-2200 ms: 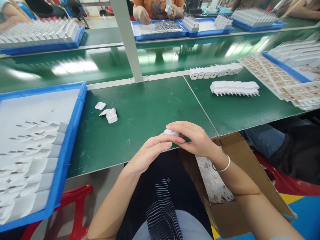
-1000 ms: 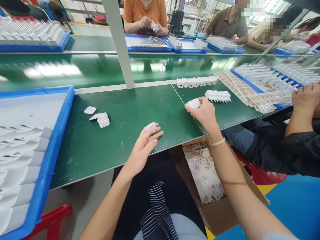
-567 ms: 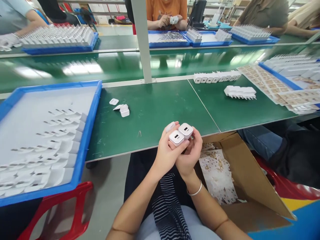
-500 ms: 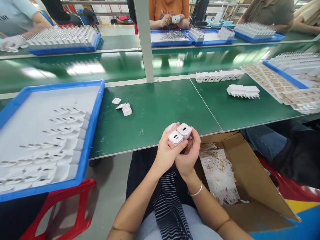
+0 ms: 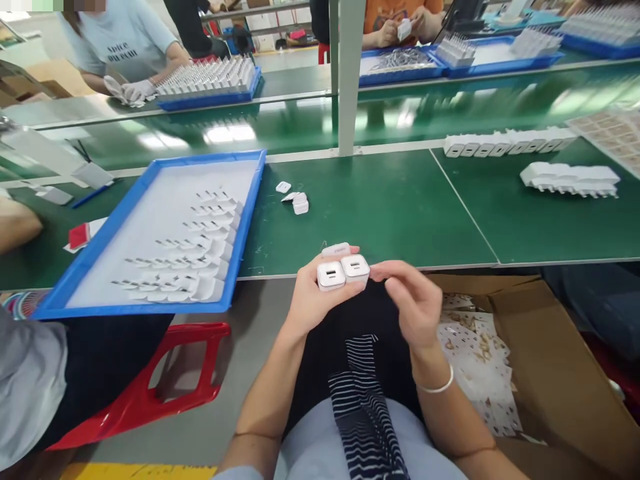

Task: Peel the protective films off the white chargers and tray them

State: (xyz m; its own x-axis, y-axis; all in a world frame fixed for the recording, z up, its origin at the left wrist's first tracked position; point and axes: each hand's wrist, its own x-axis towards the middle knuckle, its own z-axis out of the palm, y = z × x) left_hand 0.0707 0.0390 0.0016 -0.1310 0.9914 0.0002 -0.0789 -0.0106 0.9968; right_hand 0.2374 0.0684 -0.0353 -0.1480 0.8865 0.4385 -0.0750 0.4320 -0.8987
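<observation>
Two white charger blocks (image 5: 343, 272), side by side with their ports facing up toward me, are held in my left hand (image 5: 311, 297). A further white piece (image 5: 336, 250) shows behind them at the same hand's fingers. Just to the right is my right hand (image 5: 415, 303), its fingers bent and apart, a fingertip close to the right block; nothing shows in it. On the green bench (image 5: 380, 207) beyond lie a small white cap (image 5: 283, 187) and a little pile of white caps (image 5: 300, 202).
At left, a blue-rimmed tray (image 5: 261, 175) holds rows of white chargers. Two charger rows (image 5: 510, 143) (image 5: 570, 179) lie at right. A cardboard box (image 5: 545, 347) with used sheets sits below the bench edge. A red stool (image 5: 213, 363) stands lower left. People work across the bench.
The view has swung to the left. My right hand has come away from the blocks and opened, while my left hand still holds them, now level side by side.
</observation>
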